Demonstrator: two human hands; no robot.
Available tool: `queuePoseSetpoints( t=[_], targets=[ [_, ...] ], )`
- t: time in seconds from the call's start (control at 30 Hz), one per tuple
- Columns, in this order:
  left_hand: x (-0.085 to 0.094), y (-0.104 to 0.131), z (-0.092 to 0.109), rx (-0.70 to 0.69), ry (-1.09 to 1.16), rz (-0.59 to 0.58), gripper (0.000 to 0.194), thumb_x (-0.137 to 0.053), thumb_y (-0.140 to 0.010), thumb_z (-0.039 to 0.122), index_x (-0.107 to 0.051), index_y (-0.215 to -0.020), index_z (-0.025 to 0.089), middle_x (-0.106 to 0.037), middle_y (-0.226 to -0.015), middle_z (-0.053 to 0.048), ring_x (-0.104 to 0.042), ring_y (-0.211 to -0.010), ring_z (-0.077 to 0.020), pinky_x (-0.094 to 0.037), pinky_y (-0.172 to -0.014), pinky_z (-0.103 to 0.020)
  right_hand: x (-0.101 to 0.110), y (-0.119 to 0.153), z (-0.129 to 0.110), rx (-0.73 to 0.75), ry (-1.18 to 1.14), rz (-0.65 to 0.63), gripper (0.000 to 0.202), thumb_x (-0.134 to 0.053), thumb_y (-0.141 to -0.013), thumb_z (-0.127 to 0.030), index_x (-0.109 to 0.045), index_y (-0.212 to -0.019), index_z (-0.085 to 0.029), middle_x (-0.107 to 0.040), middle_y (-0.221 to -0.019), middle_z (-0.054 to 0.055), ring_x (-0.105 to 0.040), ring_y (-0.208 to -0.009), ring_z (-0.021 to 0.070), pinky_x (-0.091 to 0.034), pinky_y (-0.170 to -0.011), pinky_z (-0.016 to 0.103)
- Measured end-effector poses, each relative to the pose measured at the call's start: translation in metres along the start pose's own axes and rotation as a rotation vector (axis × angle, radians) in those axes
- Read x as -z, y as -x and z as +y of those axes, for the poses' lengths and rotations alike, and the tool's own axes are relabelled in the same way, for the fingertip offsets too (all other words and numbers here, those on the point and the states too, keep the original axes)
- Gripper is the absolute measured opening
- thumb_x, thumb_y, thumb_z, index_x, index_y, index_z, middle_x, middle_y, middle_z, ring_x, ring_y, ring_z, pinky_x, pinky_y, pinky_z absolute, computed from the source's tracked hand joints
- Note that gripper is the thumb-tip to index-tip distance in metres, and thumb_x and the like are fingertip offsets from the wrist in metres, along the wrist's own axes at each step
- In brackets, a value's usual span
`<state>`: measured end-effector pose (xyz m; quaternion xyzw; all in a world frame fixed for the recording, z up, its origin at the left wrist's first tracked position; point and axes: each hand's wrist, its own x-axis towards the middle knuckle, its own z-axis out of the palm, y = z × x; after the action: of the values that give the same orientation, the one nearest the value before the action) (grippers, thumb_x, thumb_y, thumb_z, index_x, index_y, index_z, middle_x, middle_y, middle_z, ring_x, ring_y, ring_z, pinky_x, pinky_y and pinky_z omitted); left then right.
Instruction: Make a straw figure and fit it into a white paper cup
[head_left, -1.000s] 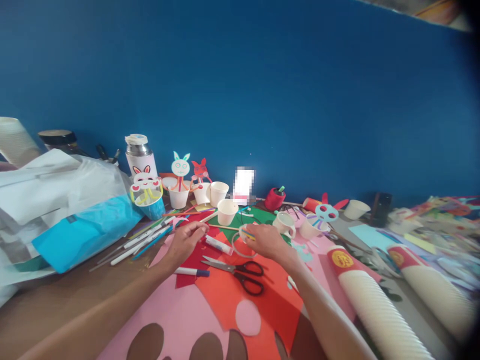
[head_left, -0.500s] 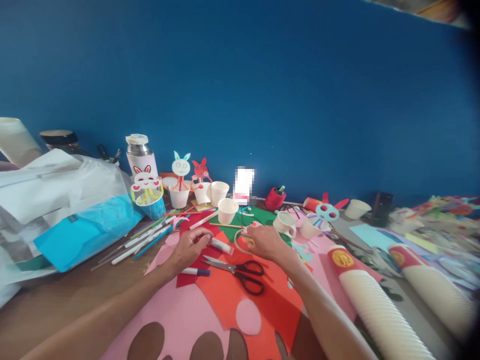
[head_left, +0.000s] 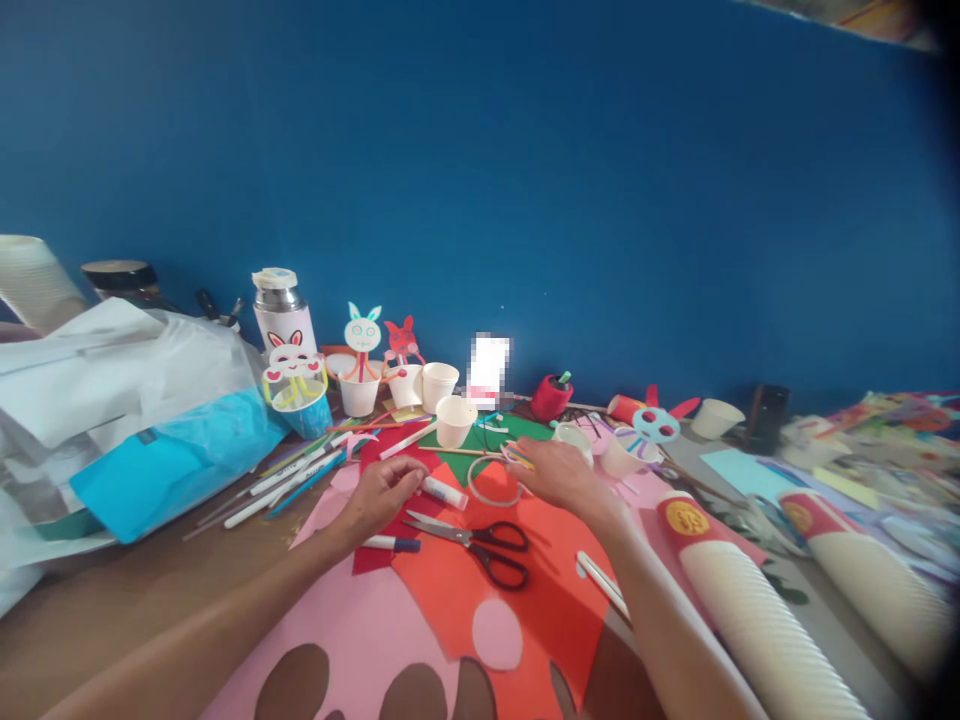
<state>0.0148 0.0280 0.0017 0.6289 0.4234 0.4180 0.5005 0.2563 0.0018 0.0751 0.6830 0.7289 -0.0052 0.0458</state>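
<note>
My left hand [head_left: 386, 492] has its fingers bent together in a pinch, right beside a white capped tube [head_left: 445, 492]. Whether the fingers grip the tube or something smaller is unclear. Over the green and red paper, my right hand [head_left: 559, 470] curls leftward, with small coloured bits [head_left: 517, 456] at its fingertips. What it holds is hard to make out. A pale ring [head_left: 495, 482] lies just left of it. Black-handled scissors [head_left: 472, 542], blades partly apart, rest on the red-orange paper [head_left: 525, 620]. A dark-capped marker [head_left: 391, 543] lies below my left hand.
Paper cups with rabbit-face cutouts [head_left: 363, 332] line the blue wall, near a flask [head_left: 279, 310]. Pens [head_left: 292, 475] and a plastic bag [head_left: 150, 380] are at left. Stacked paper cups [head_left: 757, 610] lie at right. White sticks [head_left: 602, 583] sit by my right forearm.
My right hand has moved to the right and slightly up, away from the pale ring, which now shows whole. White sticks by the forearm have come into view. My left hand stays put.
</note>
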Motion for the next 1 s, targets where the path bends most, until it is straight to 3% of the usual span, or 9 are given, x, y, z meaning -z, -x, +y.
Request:
queuePoseSetpoints(
  t=[0.07,0.13,0.33,0.5,0.77,0.87,1.0],
  targets=[
    [-0.001,0.0,0.003,0.025,0.034,-0.033,0.022,-0.057,-0.072,0.035,-0.065,-0.077,0.016,-0.063,-0.066,-0.003,-0.055,-0.059,-0.0139,-0.044,-0.057,-0.024,0.0,0.002,-0.013,0.132,-0.151,0.034,0.036,-0.028,-0.09,-0.041,-0.057,-0.097,-0.02,-0.066,-0.091,0.008,-0.06,-0.082,0.0203,-0.036,-0.067,0.028],
    [-0.002,0.001,0.008,0.069,0.078,-0.077,0.024,-0.057,-0.073,0.037,-0.063,-0.083,0.016,-0.064,-0.069,-0.003,-0.055,-0.056,-0.0126,-0.043,-0.054,-0.024,-0.004,0.005,-0.03,0.318,-0.268,-0.024,0.038,-0.027,-0.091,-0.043,-0.058,-0.089,-0.02,-0.065,-0.087,0.006,-0.06,-0.079,0.0186,-0.034,-0.064,0.026],
    [-0.008,0.005,0.008,0.116,0.062,-0.253,0.025,-0.061,-0.07,0.038,-0.062,-0.082,0.016,-0.063,-0.071,-0.003,-0.057,-0.059,-0.0135,-0.044,-0.053,-0.023,-0.024,0.014,-0.065,0.521,-0.206,-0.06,0.04,-0.032,-0.089,-0.047,-0.057,-0.1,-0.018,-0.068,-0.085,0.011,-0.062,-0.072,0.0236,-0.033,-0.057,0.028],
    [-0.008,0.005,0.001,0.045,-0.011,-0.281,0.023,-0.064,-0.069,0.033,-0.062,-0.083,0.016,-0.063,-0.073,-0.003,-0.057,-0.064,-0.0138,-0.045,-0.058,-0.023,-0.028,0.015,-0.069,0.517,-0.141,-0.04,0.039,-0.035,-0.088,-0.046,-0.057,-0.1,-0.016,-0.068,-0.086,0.013,-0.063,-0.074,0.0261,-0.037,-0.059,0.029],
    [-0.009,0.009,0.006,-0.072,-0.051,-0.332,0.027,-0.058,-0.073,0.029,-0.059,-0.097,0.016,-0.059,-0.072,0.0,-0.053,-0.065,-0.0117,-0.043,-0.06,-0.023,-0.029,0.014,-0.071,0.428,-0.084,0.017,0.037,-0.039,-0.087,-0.047,-0.057,-0.1,-0.017,-0.068,-0.086,0.01,-0.063,-0.075,0.0231,-0.041,-0.061,0.028],
    [-0.01,0.009,0.004,-0.102,-0.041,-0.25,0.029,-0.056,-0.074,0.027,-0.058,-0.102,0.017,-0.058,-0.072,0.0,-0.053,-0.066,-0.0123,-0.044,-0.062,-0.025,-0.026,0.017,-0.075,0.395,-0.049,0.154,0.027,-0.048,-0.085,-0.039,-0.058,-0.095,-0.016,-0.066,-0.085,0.01,-0.061,-0.078,0.0234,-0.041,-0.068,0.033],
    [-0.009,0.008,0.008,-0.095,0.065,-0.107,0.027,-0.056,-0.074,0.025,-0.057,-0.1,0.016,-0.06,-0.074,-0.001,-0.055,-0.065,-0.0123,-0.044,-0.06,-0.024,-0.017,0.028,-0.083,0.442,-0.145,0.551,0.021,-0.053,-0.083,-0.027,-0.056,-0.101,-0.017,-0.059,-0.105,0.011,-0.05,-0.1,0.0252,-0.032,-0.088,0.043]
  ],
)
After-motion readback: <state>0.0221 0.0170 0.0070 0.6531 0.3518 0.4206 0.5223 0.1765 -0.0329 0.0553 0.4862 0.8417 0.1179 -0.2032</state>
